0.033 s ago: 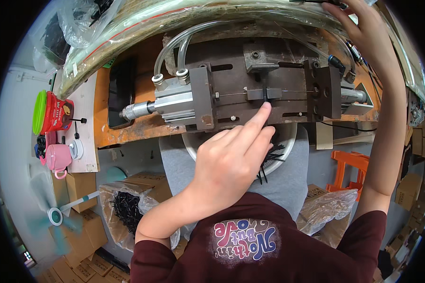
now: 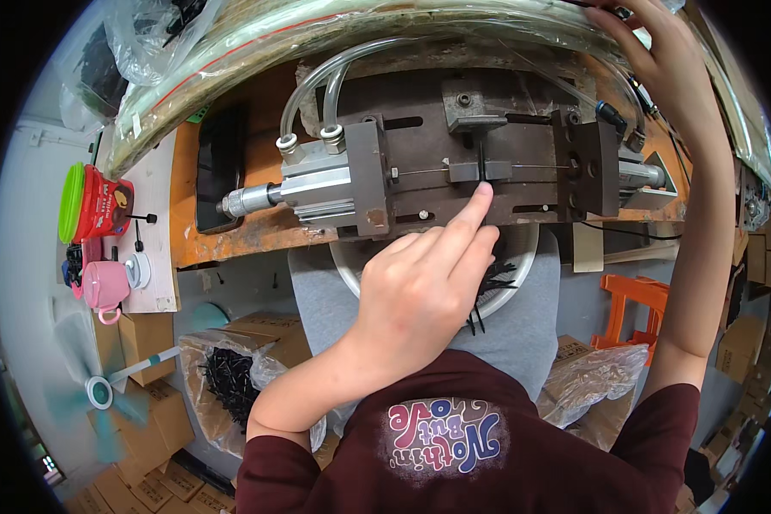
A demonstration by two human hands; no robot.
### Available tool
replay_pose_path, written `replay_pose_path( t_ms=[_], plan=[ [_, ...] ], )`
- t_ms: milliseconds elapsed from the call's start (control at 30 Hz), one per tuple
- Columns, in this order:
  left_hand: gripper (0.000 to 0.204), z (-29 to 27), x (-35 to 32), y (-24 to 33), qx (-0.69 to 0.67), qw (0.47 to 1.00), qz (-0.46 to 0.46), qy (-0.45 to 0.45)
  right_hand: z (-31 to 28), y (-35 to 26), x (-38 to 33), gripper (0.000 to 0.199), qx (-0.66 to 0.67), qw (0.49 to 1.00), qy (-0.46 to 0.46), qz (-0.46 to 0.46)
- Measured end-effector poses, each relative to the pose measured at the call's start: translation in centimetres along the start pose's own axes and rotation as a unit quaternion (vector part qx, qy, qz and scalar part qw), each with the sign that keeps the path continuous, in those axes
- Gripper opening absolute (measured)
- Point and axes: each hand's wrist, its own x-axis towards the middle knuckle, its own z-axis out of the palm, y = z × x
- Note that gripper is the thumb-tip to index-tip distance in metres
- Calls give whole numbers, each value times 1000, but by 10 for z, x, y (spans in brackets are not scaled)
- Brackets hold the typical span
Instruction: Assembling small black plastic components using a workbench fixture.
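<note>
My left hand (image 2: 424, 295) reaches to the middle of a dark metal clamping fixture (image 2: 428, 98). Its index finger is stretched out, the tip touching a thin black stick-like piece (image 2: 481, 158) in the gap between two small grey blocks (image 2: 464, 172). The other fingers bend beneath the hand and are partly hidden. At the top right, my right hand (image 2: 664, 56) is raised, its fingers closed on a thin black plastic piece (image 2: 579, 2), mostly cut off by the picture's edge. A white basin (image 2: 344, 264) with black stick-like pieces (image 2: 499, 278) rests on my lap.
Air cylinders (image 2: 317, 184) with clear hoses (image 2: 313, 77) flank the fixture. A phone (image 2: 220, 167), a red tub (image 2: 103, 206) and a pink cup (image 2: 105, 283) lie to the left. Below are a fan (image 2: 99, 392), a bag of black pieces (image 2: 229, 385) and an orange stool (image 2: 630, 308).
My right hand has shifted slightly, and less of its black piece shows at the top edge. My left hand has moved a touch right, the fingertip staying at the blocks.
</note>
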Motion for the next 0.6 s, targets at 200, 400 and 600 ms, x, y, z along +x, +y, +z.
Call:
replay_pose_path(
  t_ms=[200,400,600],
  plan=[
    [28,8,10,-3,52,999,6,6,-23,-27,-15,11,168,977,-30,126],
    [29,-2,17,1,86,996,0,-27,-9,-38,-67,15,465,866,-73,169],
    [27,-47,66,-27,-14,998,35,46,-2,-62,-112,30,441,888,-83,104]
  ],
)
